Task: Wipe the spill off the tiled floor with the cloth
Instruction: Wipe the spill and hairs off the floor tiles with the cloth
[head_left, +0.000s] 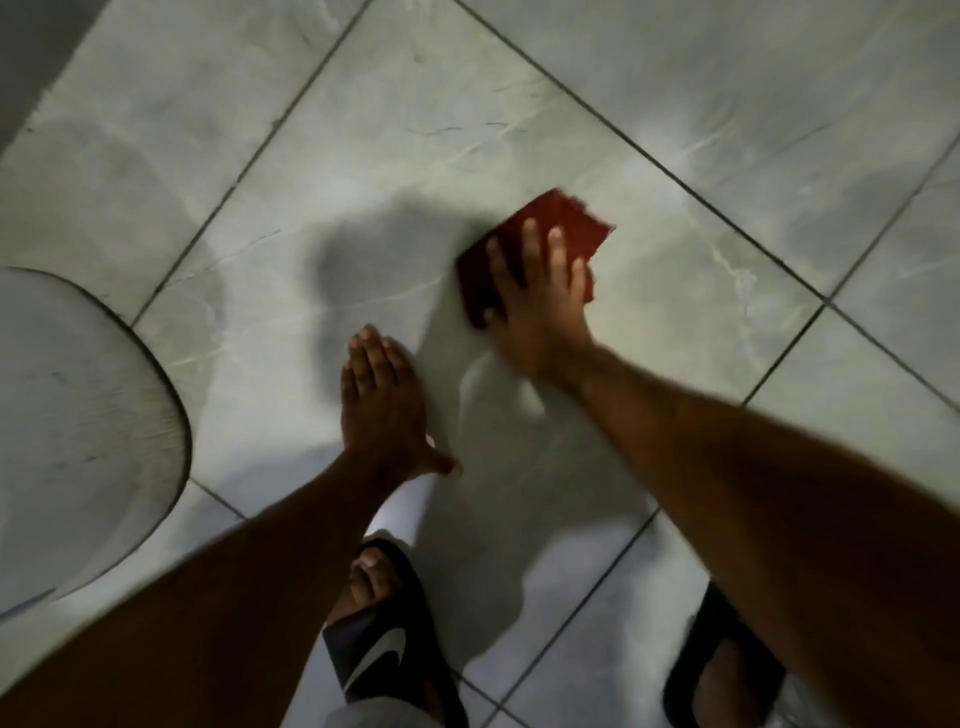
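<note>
A dark red folded cloth (566, 221) lies flat on the grey marbled tiled floor (415, 156), near the middle of one large tile. My right hand (540, 301) presses down on it with fingers spread, covering its near half. My left hand (382, 405) rests flat on the same tile, palm down, fingers together and thumb out, holding nothing. The hand and cloth are blurred by motion. A faint wet sheen shows on the tile near my right wrist (498, 374); I cannot make out the spill's edges.
A round grey-white object (78, 441) with a curved edge sits on the floor at the left. My feet in black slides stand at the bottom, one (384, 639) under my left arm, the other (722, 670) under my right arm. Dark grout lines cross the floor diagonally.
</note>
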